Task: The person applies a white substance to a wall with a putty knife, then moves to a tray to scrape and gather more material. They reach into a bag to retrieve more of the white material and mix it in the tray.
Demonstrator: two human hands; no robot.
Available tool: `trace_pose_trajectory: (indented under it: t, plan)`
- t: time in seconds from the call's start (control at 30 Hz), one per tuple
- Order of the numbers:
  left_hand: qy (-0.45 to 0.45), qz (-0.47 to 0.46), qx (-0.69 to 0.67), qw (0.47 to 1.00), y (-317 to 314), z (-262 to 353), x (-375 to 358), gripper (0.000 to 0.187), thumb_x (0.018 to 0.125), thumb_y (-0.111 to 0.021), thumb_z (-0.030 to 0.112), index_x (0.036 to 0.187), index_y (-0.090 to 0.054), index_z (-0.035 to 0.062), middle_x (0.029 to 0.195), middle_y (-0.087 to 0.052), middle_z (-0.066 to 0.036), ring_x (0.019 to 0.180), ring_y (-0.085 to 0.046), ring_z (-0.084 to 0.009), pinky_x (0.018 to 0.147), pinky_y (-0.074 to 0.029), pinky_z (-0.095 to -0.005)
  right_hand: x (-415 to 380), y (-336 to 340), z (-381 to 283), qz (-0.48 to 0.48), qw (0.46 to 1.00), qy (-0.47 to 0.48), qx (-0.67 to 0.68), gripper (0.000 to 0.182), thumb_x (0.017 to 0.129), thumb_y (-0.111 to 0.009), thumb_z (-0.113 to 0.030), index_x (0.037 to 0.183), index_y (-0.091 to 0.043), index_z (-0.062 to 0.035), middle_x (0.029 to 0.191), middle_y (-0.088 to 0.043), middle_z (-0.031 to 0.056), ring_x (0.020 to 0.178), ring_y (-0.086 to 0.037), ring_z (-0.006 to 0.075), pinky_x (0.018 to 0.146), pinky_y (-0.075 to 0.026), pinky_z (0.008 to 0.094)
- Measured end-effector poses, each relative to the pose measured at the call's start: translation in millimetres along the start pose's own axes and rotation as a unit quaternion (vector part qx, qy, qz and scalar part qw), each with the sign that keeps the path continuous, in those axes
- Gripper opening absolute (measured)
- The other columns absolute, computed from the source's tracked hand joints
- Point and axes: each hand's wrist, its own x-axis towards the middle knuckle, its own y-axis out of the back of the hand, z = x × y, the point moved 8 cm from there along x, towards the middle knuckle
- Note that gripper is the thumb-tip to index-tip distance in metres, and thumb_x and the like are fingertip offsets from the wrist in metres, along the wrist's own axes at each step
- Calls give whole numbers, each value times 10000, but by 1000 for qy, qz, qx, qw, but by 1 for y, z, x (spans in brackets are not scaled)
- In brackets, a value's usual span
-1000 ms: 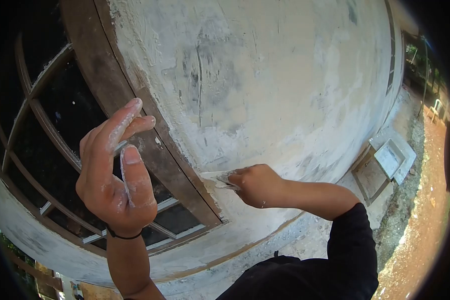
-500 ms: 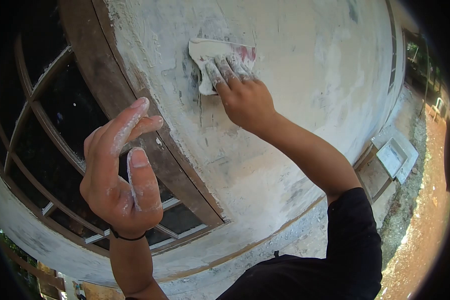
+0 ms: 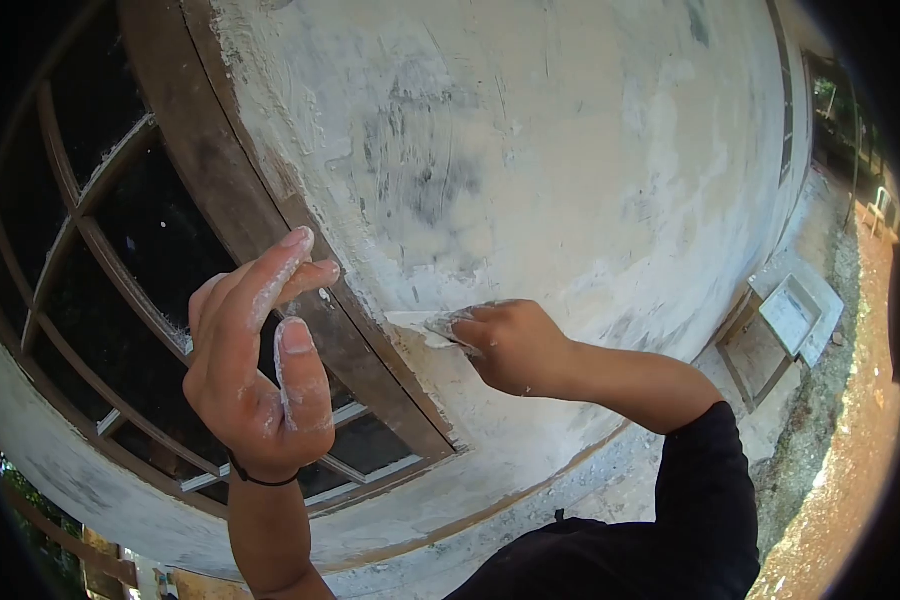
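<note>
My right hand (image 3: 520, 347) grips a flat putty scraper (image 3: 417, 321) coated in white putty. The blade lies against the plastered wall (image 3: 580, 190), close to the window frame, and the fingers hide much of it. Raised in front of the window, my left hand (image 3: 262, 375) holds nothing; its fingers are curved, with the thumb apart. White putty or powder marks the fingertips of both hands. Grey streaks and patches of white show on the wall above the scraper.
A brown wooden window frame (image 3: 198, 115) with dark panes borders the wall on the left. Low on the right, a white tray-like basin (image 3: 788, 316) rests on a wooden stand (image 3: 755, 362). Reddish ground (image 3: 860, 440) runs along the far right.
My right hand has swept the scraper down the wall, and the blade is now seen nearly edge-on. My left hand has shifted slightly right and down in view, still holding nothing.
</note>
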Motion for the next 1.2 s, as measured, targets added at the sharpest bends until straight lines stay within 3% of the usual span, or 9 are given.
trace_pose_trajectory:
  t: [0.13, 0.33, 0.5, 0.63, 0.7, 0.87, 0.97, 1.07, 1.2]
  plan:
    - [15, 5, -10, 1000, 4, 1, -2, 314, 815, -458, 115, 1083, -549, -21, 896, -670, -142, 822, -640, -218, 790, -410, -353, 50, 37, 28, -139, 988, -55, 26, 212, 627, -577, -16, 832, -631, -23, 755, -632, 169, 742, -606, 351, 670, -489, 411]
    - [7, 1, 12, 1000, 13, 5, -3, 314, 813, -462, 121, 1081, -550, -19, 909, -668, -149, 809, -643, -215, 781, -411, -352, 101, 61, 63, -128, 989, -67, 15, 377, 608, -540, 45, 962, -658, -7, 815, -636, 210, 736, -607, 351, 675, -492, 359]
    - [-3, 0, 19, 1000, 17, 9, -1, 316, 807, -463, 114, 1078, -554, -19, 907, -668, -149, 810, -642, -220, 776, -410, -355, 129, 93, 76, 17, 988, -15, -153, 399, 614, -496, 70, 974, -654, 0, 845, -641, 202, 747, -619, 335, 691, -501, 367]
    - [7, 3, 18, 1000, 17, 12, 0, 310, 801, -464, 112, 1061, -567, -22, 897, -669, -142, 793, -638, -220, 768, -409, -354, 129, 99, 69, 1, 981, -23, -191, 414, 616, -505, 53, 999, -651, -7, 870, -644, 195, 756, -626, 323, 714, -505, 365]
    - [8, -3, 25, 1000, 15, 15, 4, 307, 799, -466, 112, 1052, -574, -22, 893, -670, -139, 788, -636, -219, 765, -409, -353, 132, 121, 71, 70, 972, -50, -220, 430, 612, -509, 45, 1015, -648, -14, 859, -645, 197, 760, -628, 323, 718, -509, 356]
    - [5, 4, 21, 1000, 13, 28, 14, 298, 788, -469, 113, 1023, -593, -21, 852, -673, -133, 782, -628, -214, 754, -411, -343, 130, 172, 60, 85, 979, -31, -184, 425, 628, -517, 36, 1036, -632, -1, 858, -643, 213, 740, -629, 327, 678, -514, 348]
    - [1, 1, 38, 999, 13, 35, 17, 296, 784, -470, 112, 1015, -597, -23, 829, -673, -129, 770, -625, -216, 748, -413, -336, 111, 204, 67, 173, 977, -121, -27, 354, 653, -607, -38, 1002, -625, 16, 859, -646, 185, 716, -624, 322, 649, -499, 360]
    - [15, 6, 36, 999, 8, 37, 18, 292, 780, -474, 106, 1008, -601, -24, 816, -672, -126, 764, -624, -217, 750, -414, -335, 87, 190, 32, 299, 931, 19, -210, 248, 660, -624, -40, 905, -635, -1, 752, -635, 131, 635, -609, 299, 597, -492, 352]
    - [29, 11, 40, 999, -2, 42, 15, 293, 777, -476, 98, 1012, -600, -25, 807, -671, -123, 770, -622, -222, 756, -414, -338, 70, 85, 40, 272, 908, 102, -304, 81, 668, -563, -72, 739, -602, -74, 612, -548, 83, 518, -564, 215, 480, -446, 318]
